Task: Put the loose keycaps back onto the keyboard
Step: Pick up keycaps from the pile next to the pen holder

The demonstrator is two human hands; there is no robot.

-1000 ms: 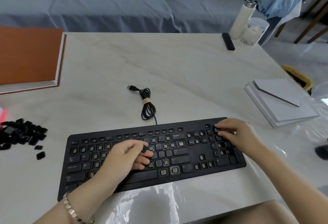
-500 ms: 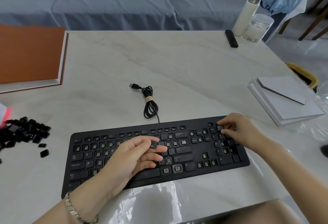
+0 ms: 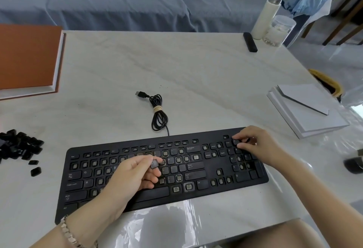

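Observation:
A black keyboard (image 3: 196, 171) lies near the table's front edge, with many bare key sockets and some keycaps in place. My left hand (image 3: 133, 177) hovers over its middle and pinches a black keycap (image 3: 154, 163) between thumb and fingers. My right hand (image 3: 253, 143) is over the number pad's top row, its thumb and fingers pinching another keycap (image 3: 236, 142) down at a socket there. A heap of loose black keycaps (image 3: 18, 145) sits at the table's left edge, with two strays (image 3: 35, 171) beside it.
The keyboard's bundled USB cable (image 3: 157, 114) lies behind it. An orange-covered book (image 3: 27, 59) is at the far left, stacked white sheets (image 3: 306, 112) at the right. A black remote (image 3: 250, 41), white bottle (image 3: 265, 18) and clear jar (image 3: 279, 31) stand at the far right corner.
My left hand has lifted and turned its keycap a little to the right over the middle keys. My right hand stays at the number pad's top, working its keycap.

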